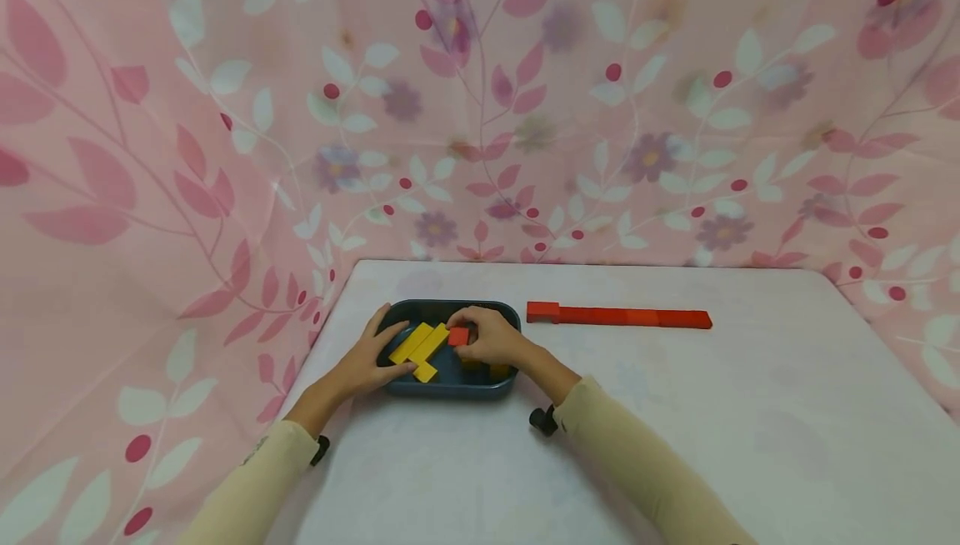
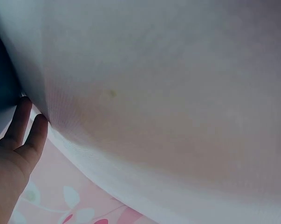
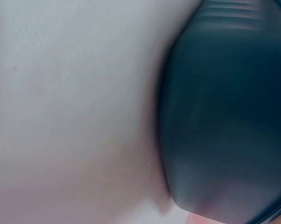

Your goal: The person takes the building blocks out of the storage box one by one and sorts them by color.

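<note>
Thumb and fingers of the right hand (image 1: 491, 337) pinch a small red block (image 1: 458, 337) in or just above the dark blue rectangular tray (image 1: 450, 391), while the left hand (image 1: 370, 360) spreads its fingers at the tray's left end, beside yellow bar-shaped blocks (image 1: 409, 343). The step in hand appears to be picking red from among yellow; the next move likely calls for a firm pinch and a lift clear of the tray, toward the long red row of blocks (image 1: 611, 317) on the white cloth-covered table (image 1: 675, 412).
</note>
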Demonstrator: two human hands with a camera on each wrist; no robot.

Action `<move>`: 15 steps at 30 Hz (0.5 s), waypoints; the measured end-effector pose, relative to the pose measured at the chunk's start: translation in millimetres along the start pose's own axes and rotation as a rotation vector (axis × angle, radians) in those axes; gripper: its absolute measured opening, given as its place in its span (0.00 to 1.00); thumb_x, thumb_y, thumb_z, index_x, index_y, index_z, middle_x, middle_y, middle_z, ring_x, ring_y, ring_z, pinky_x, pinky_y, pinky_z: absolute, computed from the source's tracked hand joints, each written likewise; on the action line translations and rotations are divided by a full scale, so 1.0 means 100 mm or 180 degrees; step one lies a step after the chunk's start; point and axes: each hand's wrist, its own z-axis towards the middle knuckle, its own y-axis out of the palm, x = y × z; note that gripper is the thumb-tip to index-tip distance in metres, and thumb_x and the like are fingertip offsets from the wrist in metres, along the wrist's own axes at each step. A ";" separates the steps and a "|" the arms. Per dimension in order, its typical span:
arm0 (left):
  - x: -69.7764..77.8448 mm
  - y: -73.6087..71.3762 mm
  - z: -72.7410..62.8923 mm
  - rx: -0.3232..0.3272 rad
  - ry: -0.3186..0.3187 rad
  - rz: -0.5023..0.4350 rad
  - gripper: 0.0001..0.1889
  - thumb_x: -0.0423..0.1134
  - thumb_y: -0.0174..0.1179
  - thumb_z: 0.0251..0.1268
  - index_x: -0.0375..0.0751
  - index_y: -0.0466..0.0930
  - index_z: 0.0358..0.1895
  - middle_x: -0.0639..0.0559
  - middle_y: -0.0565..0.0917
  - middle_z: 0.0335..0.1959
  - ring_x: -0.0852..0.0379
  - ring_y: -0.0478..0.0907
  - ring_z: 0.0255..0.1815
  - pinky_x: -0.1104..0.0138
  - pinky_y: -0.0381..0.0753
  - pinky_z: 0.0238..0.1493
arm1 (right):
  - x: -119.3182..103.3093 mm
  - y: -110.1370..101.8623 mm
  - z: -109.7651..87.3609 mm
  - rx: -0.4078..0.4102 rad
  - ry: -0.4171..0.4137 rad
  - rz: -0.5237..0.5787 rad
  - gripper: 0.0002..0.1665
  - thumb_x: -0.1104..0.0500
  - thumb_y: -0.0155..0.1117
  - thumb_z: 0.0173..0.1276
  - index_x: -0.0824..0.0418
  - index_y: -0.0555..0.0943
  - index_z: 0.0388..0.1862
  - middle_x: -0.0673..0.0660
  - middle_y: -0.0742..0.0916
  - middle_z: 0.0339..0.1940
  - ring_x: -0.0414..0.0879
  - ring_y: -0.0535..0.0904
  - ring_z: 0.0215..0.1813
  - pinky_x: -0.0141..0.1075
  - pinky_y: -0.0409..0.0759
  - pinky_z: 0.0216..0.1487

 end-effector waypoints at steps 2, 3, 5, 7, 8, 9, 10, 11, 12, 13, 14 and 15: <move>-0.01 0.01 0.01 0.0006 0.0030 -0.0013 0.43 0.60 0.66 0.58 0.47 0.63 0.75 0.40 0.40 0.81 0.32 0.52 0.77 0.32 0.60 0.68 | 0.01 0.00 0.00 -0.0032 0.0001 0.0037 0.23 0.60 0.74 0.60 0.56 0.79 0.55 0.53 0.84 0.50 0.40 0.77 0.33 0.27 0.82 0.38; -0.02 0.01 0.01 0.0004 0.0039 -0.0017 0.43 0.60 0.66 0.58 0.47 0.63 0.75 0.40 0.41 0.81 0.32 0.52 0.77 0.32 0.60 0.68 | 0.01 0.00 -0.01 -0.0017 0.0009 0.0058 0.23 0.59 0.74 0.60 0.56 0.80 0.54 0.53 0.84 0.50 0.40 0.77 0.32 0.27 0.82 0.37; -0.02 0.03 0.01 -0.0013 0.0050 -0.0029 0.43 0.60 0.66 0.58 0.47 0.63 0.75 0.40 0.41 0.81 0.32 0.52 0.77 0.32 0.60 0.68 | 0.02 0.00 -0.03 0.0037 0.0027 0.0098 0.24 0.57 0.75 0.60 0.57 0.80 0.54 0.52 0.85 0.47 0.40 0.77 0.31 0.28 0.82 0.36; -0.01 0.04 0.01 -0.0051 0.0053 -0.0052 0.43 0.60 0.66 0.59 0.47 0.63 0.75 0.40 0.40 0.81 0.33 0.52 0.77 0.33 0.60 0.69 | 0.02 -0.02 -0.07 0.0089 0.0031 0.0125 0.25 0.55 0.75 0.60 0.58 0.80 0.55 0.51 0.85 0.46 0.40 0.77 0.30 0.28 0.82 0.35; -0.01 0.04 0.01 -0.0072 0.0049 -0.0048 0.43 0.60 0.66 0.59 0.47 0.63 0.75 0.40 0.40 0.82 0.33 0.51 0.77 0.33 0.60 0.69 | 0.01 -0.04 -0.10 0.0110 0.0024 0.0132 0.25 0.54 0.75 0.60 0.57 0.80 0.55 0.51 0.85 0.46 0.40 0.77 0.30 0.28 0.82 0.34; -0.01 0.04 0.00 -0.0090 0.0037 -0.0048 0.44 0.60 0.66 0.58 0.47 0.62 0.76 0.40 0.40 0.82 0.33 0.51 0.77 0.33 0.60 0.69 | 0.00 -0.07 -0.13 0.0120 0.0004 0.0125 0.25 0.54 0.75 0.60 0.58 0.81 0.55 0.51 0.85 0.46 0.40 0.78 0.30 0.29 0.83 0.35; 0.00 0.03 0.00 -0.0102 0.0021 -0.0060 0.44 0.60 0.66 0.58 0.47 0.62 0.76 0.40 0.40 0.82 0.32 0.51 0.77 0.33 0.60 0.69 | -0.01 -0.10 -0.17 0.0130 -0.0013 0.0118 0.25 0.53 0.75 0.60 0.58 0.81 0.55 0.51 0.84 0.46 0.41 0.78 0.31 0.29 0.83 0.35; 0.00 0.03 0.00 -0.0107 0.0015 -0.0046 0.44 0.61 0.66 0.58 0.47 0.62 0.76 0.40 0.39 0.82 0.32 0.52 0.77 0.33 0.60 0.69 | -0.01 -0.14 -0.21 0.0143 -0.0033 0.0108 0.25 0.53 0.75 0.60 0.57 0.81 0.55 0.51 0.84 0.46 0.41 0.79 0.31 0.29 0.83 0.35; 0.01 0.02 -0.01 -0.0112 0.0004 -0.0033 0.44 0.61 0.65 0.58 0.48 0.61 0.76 0.41 0.39 0.82 0.32 0.52 0.77 0.33 0.60 0.69 | -0.02 -0.19 -0.26 0.0165 -0.0053 0.0108 0.24 0.54 0.75 0.60 0.57 0.82 0.55 0.51 0.83 0.47 0.41 0.79 0.32 0.29 0.84 0.36; 0.01 0.00 -0.01 -0.0110 -0.0005 -0.0029 0.45 0.62 0.65 0.58 0.48 0.61 0.76 0.41 0.39 0.82 0.32 0.52 0.77 0.33 0.60 0.68 | -0.02 -0.24 -0.31 0.0194 -0.0058 0.0109 0.24 0.54 0.75 0.60 0.56 0.82 0.55 0.52 0.81 0.46 0.42 0.79 0.32 0.29 0.84 0.37; 0.02 -0.01 -0.01 -0.0111 -0.0007 -0.0018 0.45 0.62 0.65 0.58 0.49 0.61 0.76 0.41 0.39 0.82 0.32 0.52 0.77 0.33 0.61 0.68 | -0.02 -0.29 -0.36 0.0229 -0.0056 0.0085 0.23 0.55 0.75 0.60 0.56 0.83 0.55 0.53 0.80 0.45 0.42 0.79 0.32 0.29 0.84 0.37; 0.02 -0.03 -0.02 -0.0109 -0.0007 -0.0016 0.45 0.62 0.65 0.58 0.49 0.60 0.76 0.41 0.39 0.82 0.32 0.52 0.77 0.32 0.61 0.68 | -0.01 -0.34 -0.41 0.0255 -0.0058 0.0069 0.23 0.56 0.75 0.60 0.56 0.83 0.55 0.53 0.79 0.44 0.42 0.79 0.33 0.29 0.84 0.38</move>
